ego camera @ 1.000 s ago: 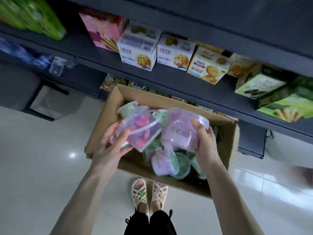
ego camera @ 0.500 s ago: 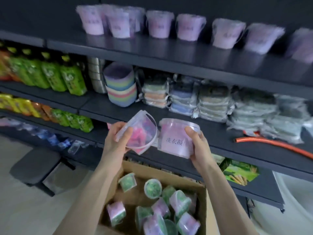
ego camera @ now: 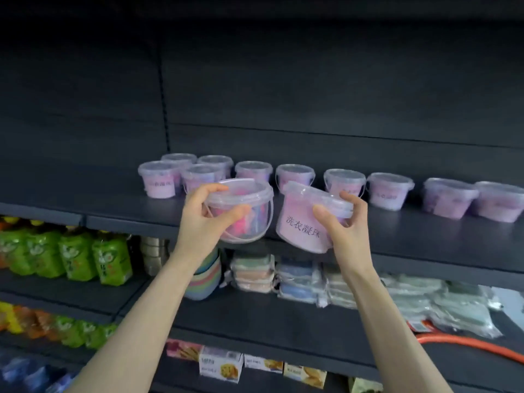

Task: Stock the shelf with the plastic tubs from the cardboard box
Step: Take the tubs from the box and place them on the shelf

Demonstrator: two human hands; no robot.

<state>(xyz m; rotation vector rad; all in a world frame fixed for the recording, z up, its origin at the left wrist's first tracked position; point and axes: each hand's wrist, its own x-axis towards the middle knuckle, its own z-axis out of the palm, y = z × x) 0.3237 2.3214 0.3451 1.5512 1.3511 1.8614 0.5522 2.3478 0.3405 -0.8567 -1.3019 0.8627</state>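
My left hand (ego camera: pixel 202 219) grips a clear plastic tub (ego camera: pixel 249 215) with pink and blue contents, held by its lid rim. My right hand (ego camera: pixel 344 231) grips a second tub with a pink printed label (ego camera: pixel 300 225), tilted to the left. Both tubs hang in the air just in front of the dark top shelf (ego camera: pixel 411 236). A row of several matching lidded tubs (ego camera: pixel 390 191) stands on that shelf, from the left-middle to the right edge. The cardboard box is out of view.
Below the top shelf lie stacked packaged cloths (ego camera: pixel 306 282) and stacked coloured bowls (ego camera: pixel 205 279). Green drink pouches (ego camera: pixel 79 256) fill the left side. An orange hose (ego camera: pixel 467 346) lies at the lower right. Biscuit boxes (ego camera: pixel 221 367) sit on a lower shelf.
Both hands rose with their tubs from the cardboard box on the floor up to the top shelf. The view tilted upward, and the box left the frame.
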